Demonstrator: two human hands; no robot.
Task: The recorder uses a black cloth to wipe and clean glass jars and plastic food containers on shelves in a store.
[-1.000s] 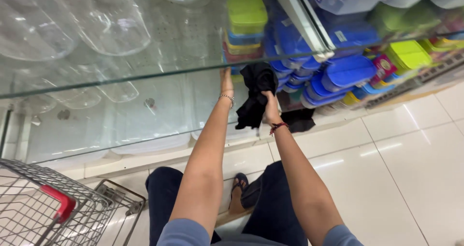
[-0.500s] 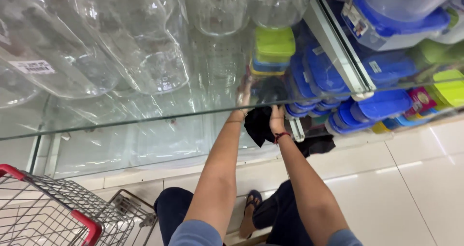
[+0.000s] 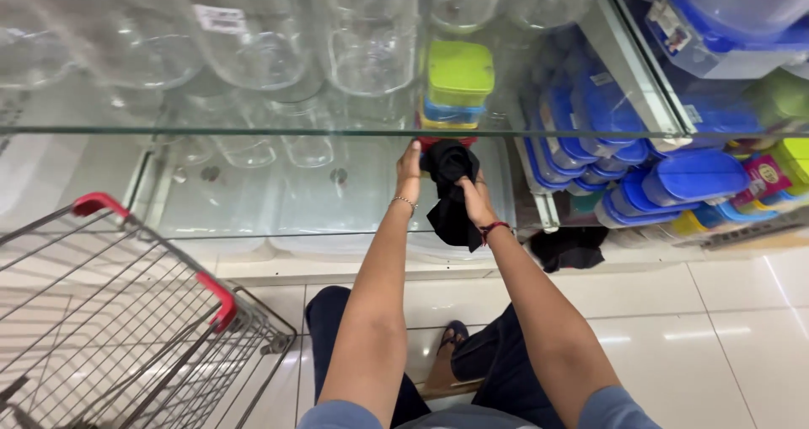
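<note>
Both hands at a glass shelf, centre of frame — black cloth between them.

Black cloth (image 3: 451, 195): dark, soft, crumpled, bunched at the top and hanging in a loose fold below, just under the front edge of the glass shelf (image 3: 211, 131). Right hand (image 3: 474, 195) has its fingers curled into the cloth, gripping it; left hand (image 3: 409, 166) lies beside it, fingers together and straight, tips up at the shelf edge. Clear glass jars (image 3: 362, 45) across the top; a stack of green and blue lidded boxes (image 3: 459, 83) just above the hands; blue-lidded tubs (image 3: 683, 176) at right. Pale tiled floor (image 3: 716, 328) — red-handled wire cart (image 3: 126, 311) lower left.
</note>
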